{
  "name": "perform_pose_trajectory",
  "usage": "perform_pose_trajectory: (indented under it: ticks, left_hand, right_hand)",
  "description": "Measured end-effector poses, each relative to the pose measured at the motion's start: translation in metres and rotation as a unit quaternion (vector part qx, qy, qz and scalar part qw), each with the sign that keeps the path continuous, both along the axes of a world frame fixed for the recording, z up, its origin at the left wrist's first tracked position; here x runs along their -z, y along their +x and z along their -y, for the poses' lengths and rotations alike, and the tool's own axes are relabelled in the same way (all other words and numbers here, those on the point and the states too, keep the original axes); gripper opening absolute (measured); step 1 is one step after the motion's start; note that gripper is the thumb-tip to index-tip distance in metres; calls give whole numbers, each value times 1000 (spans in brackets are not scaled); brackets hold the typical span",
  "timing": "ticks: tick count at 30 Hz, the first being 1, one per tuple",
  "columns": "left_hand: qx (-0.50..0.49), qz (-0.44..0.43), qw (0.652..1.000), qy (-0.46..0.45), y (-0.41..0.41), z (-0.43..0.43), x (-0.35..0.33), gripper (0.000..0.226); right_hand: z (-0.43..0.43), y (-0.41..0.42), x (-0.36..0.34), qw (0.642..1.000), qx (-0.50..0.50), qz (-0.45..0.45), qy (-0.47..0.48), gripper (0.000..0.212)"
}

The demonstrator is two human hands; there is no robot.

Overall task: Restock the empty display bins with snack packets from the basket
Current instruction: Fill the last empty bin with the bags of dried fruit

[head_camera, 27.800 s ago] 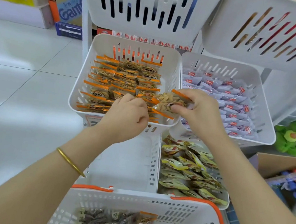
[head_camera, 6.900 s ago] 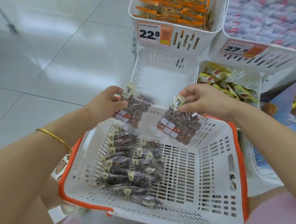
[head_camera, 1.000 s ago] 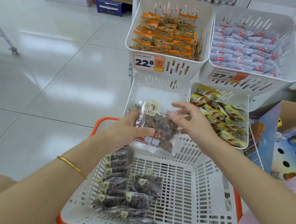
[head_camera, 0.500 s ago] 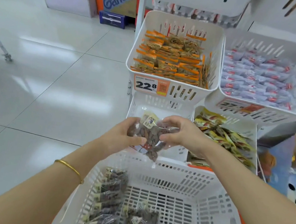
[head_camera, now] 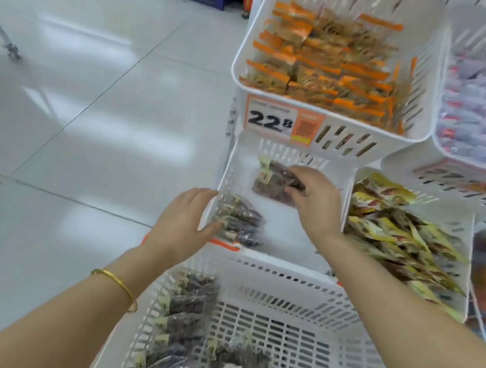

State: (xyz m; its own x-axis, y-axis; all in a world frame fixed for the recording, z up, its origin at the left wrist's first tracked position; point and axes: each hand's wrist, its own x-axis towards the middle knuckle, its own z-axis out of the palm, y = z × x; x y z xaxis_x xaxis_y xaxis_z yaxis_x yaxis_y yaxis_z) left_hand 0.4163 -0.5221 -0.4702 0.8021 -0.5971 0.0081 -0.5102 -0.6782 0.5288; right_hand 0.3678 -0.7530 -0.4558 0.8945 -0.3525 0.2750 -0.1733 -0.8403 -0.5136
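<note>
Seemingly mid-placement in the head view, the right hand (head_camera: 316, 207) curls its fingers onto a dark snack packet (head_camera: 271, 181), pinching it down on the floor of the lower left bin (head_camera: 286, 231) near the back wall, probably to lay it flat and start a row. The left hand (head_camera: 185, 224), fingers straight and close together, sits at the bin's front left corner beside a small pile of packets (head_camera: 241, 223), likely steadying them. Spare packets (head_camera: 188, 309) line the left wall of the basket (head_camera: 290, 281) below.

"22.8" on price tag (head_camera: 284, 122), upper bin (head_camera: 402, 138)
</note>
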Motion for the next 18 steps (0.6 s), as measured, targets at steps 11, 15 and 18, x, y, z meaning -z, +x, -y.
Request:
perform_pose_trajectory:
  ticks: [11, 15, 18]
  left_hand:
    - [-6, -53, 998, -25, -7, -8, 18, 59]
    - [18, -65, 998, -19, -5, -6, 22, 59]
    - [23, -74, 997, -14, -7, -4, 26, 59]
  right_hand:
    - [-19, 66, 58, 997, 10, -67, 26, 35]
    - [-16, 61, 85, 982, -35, -179, 55, 35]
    - [-12, 58, 95, 971, -61, -219, 79, 38]
